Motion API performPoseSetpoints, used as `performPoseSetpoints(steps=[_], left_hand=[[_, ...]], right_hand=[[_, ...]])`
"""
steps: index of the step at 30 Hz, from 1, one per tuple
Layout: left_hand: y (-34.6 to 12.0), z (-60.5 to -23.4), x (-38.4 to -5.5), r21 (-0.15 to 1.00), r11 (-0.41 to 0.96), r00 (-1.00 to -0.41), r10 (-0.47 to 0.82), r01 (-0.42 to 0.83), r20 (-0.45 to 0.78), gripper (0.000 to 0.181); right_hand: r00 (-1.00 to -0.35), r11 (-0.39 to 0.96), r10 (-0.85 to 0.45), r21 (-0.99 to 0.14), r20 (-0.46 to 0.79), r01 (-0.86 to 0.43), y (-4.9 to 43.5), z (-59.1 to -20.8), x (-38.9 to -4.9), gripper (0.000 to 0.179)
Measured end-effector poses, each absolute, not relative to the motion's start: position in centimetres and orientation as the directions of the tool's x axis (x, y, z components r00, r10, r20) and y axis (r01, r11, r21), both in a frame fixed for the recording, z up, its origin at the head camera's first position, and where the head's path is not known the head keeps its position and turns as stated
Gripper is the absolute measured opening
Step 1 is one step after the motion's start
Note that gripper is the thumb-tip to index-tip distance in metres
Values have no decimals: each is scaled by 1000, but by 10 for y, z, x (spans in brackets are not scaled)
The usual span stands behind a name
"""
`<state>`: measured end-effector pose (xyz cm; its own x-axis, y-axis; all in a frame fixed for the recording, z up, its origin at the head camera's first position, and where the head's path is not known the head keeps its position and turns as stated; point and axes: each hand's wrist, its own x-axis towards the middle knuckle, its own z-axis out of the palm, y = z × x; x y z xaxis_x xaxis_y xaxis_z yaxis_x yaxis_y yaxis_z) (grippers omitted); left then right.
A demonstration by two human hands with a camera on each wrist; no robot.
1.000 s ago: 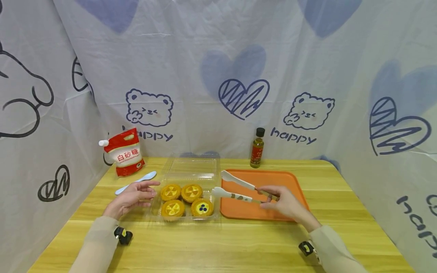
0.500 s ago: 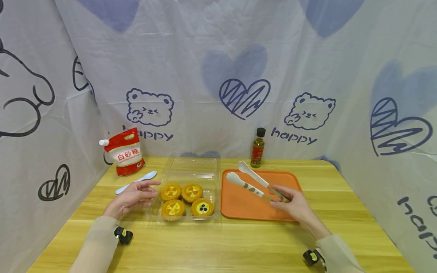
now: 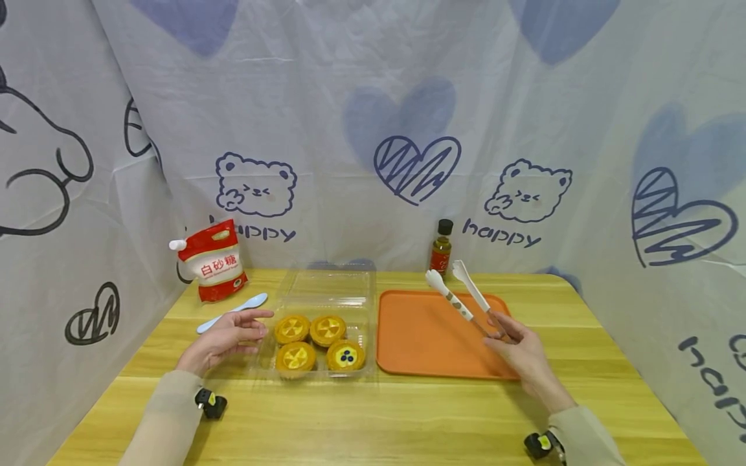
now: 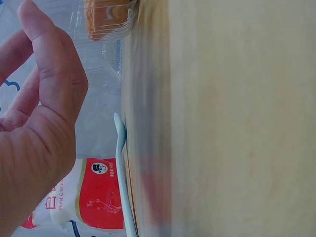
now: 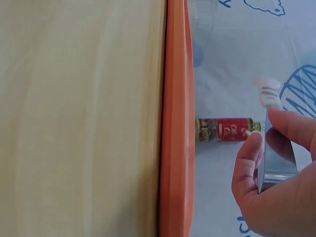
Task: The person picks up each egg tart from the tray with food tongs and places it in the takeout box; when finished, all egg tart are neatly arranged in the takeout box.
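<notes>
My right hand [image 3: 521, 353] holds a pair of tongs [image 3: 451, 299] above the right part of an orange tray [image 3: 408, 343]. White paw-shaped tips on the tongs point away toward the back and stand apart with nothing between them. In the right wrist view, thumb and fingers pinch the metal arms of the tongs [image 5: 276, 155]. Beside the left wall of a clear plastic box [image 3: 368, 330], my left hand [image 3: 227, 340] hovers with relaxed fingers and holds nothing. Inside that box sit several egg tarts [image 3: 294, 356]; one tart [image 3: 346, 355] carries dark blue berries. The box's lid [image 3: 326, 283] lies folded back.
A red and white sugar bag [image 3: 218, 262] stands at the back left, with a pale blue spoon [image 3: 254, 301] in front of it. Behind the tray stands a black-capped bottle [image 3: 441, 249]. Patterned cloth [image 3: 350, 213] surrounds the wooden table [image 3: 350, 427].
My right hand has moved right with the tongs, away from the box, and the tips have swung from pointing left to pointing toward the back. My left hand has stayed in place.
</notes>
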<state>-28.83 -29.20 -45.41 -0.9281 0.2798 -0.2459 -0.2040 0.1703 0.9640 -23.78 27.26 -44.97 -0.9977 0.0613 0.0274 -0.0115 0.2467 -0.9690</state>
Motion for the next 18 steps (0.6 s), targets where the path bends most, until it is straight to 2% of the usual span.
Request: performPoseSetpoints(steps=[11,18], left_hand=[[-293,-456,-289,971,142,-927,298,-191,-225,55],[-293,-455,-287,975,127,-926,311,-182,-213,54]], right_hand=[[-992,188,122,-981,-17,40,291,-452,-241,71],[-988,117,152,-993,2,16,306,-456,-242,73]])
